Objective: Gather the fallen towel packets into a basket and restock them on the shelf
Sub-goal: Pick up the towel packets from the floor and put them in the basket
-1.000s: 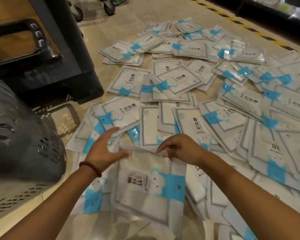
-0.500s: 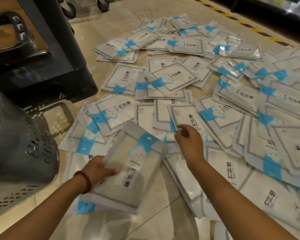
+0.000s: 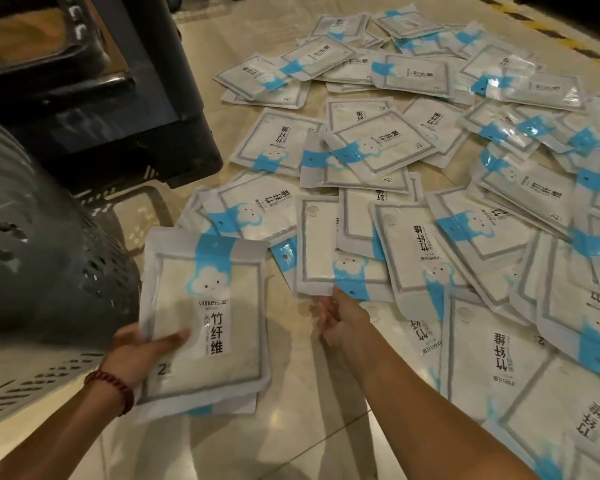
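Head view, left hand (image 3: 140, 355) turned stack (image 3: 219, 327) upright, right hand (image 3: 343, 320) pinching packet (image 3: 326, 244)

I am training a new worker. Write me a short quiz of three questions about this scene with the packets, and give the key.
1. True or false: the left hand holds a stack of packets above the floor.
2. The basket stands on the person's: A) left, B) right?
3. Fill in: the right hand touches the edge of a packet lying on the ____.
Key: 1 true; 2 A; 3 floor.
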Action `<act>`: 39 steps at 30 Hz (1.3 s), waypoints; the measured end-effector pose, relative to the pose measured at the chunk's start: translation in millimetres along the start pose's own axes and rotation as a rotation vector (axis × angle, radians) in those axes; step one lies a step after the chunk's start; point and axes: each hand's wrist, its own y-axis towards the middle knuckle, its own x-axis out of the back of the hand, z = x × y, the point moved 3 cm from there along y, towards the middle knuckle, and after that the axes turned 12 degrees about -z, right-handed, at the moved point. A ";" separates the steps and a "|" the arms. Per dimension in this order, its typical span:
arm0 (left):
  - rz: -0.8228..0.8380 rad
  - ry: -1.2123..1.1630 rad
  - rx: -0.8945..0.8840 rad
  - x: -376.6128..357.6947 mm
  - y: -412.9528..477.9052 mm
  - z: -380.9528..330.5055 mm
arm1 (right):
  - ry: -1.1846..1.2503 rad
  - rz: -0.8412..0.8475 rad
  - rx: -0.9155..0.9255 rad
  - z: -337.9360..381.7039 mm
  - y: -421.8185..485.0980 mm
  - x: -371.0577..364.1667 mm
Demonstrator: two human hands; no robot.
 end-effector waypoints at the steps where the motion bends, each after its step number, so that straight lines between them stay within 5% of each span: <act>1: -0.002 -0.016 -0.007 0.6 -1.8 -2.2 | -0.031 -0.009 0.020 2.0 1.6 -1.9; 5: 0.008 -0.082 0.014 -0.2 -5.5 -11.6 | -0.342 -0.099 0.218 16.5 7.3 7.6; 13: 0.135 -0.098 0.000 -15.7 -13.0 -24.8 | -1.792 0.011 0.888 54.7 5.8 58.4; 15: 0.147 -0.088 -0.022 -21.3 -13.8 -23.1 | -1.914 -0.020 0.997 65.3 -3.5 63.2; 19: 0.167 0.002 -0.082 -32.0 -21.6 -19.7 | -1.834 -0.241 1.363 94.9 -26.2 55.1; 22: 0.167 0.022 -0.076 -35.1 -23.5 -13.9 | -1.497 -0.408 1.625 121.7 -40.3 50.5; 26: 0.150 0.049 -0.082 -37.0 -24.8 -7.2 | -1.189 -0.487 1.343 122.0 -34.2 70.6; 32: 0.118 -0.014 -0.068 -43.2 -27.6 -5.7 | -1.273 -0.527 0.675 69.6 -8.1 133.3; 36: 0.118 -0.069 -0.025 -46.6 -27.6 -6.6 | -1.276 -0.502 0.751 57.1 -2.4 140.6; 39: 0.116 -0.051 -0.027 -43.1 -21.8 -8.1 | -0.995 -0.289 0.980 64.7 -8.5 134.2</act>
